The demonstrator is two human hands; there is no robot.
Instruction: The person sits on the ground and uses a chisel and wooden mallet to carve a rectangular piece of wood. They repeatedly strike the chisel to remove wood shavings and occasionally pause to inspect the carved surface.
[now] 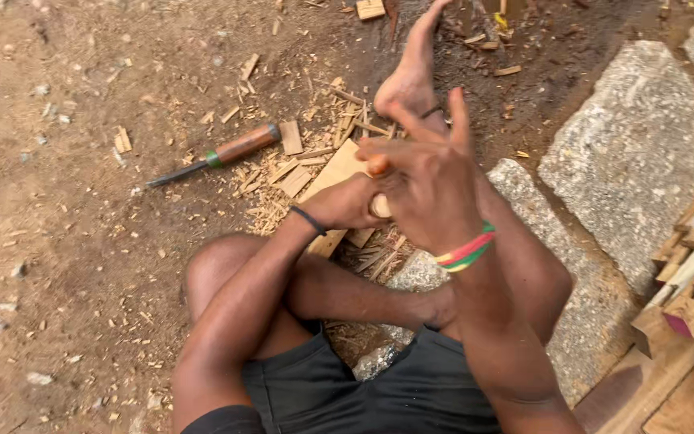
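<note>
While the left hand (345, 205) clenches a wooden handle (380, 206) above the flat board (335, 173), the right hand (427, 181) covers its top, fingers splayed; a chisel (217, 153) lies apart on the dirt ground (66, 209).

Outdoor woodcarving spot: dirt ground (66, 241), wood chips (299, 173), a chisel (214, 154), stone slabs (628, 153).

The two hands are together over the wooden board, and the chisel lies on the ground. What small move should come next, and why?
Probably part the hands a little to check the small pale piece between them. The right hand covers the left hand above the wooden board, so the grip is hard to see. The chisel lies apart on the dirt, out of both hands.
</note>
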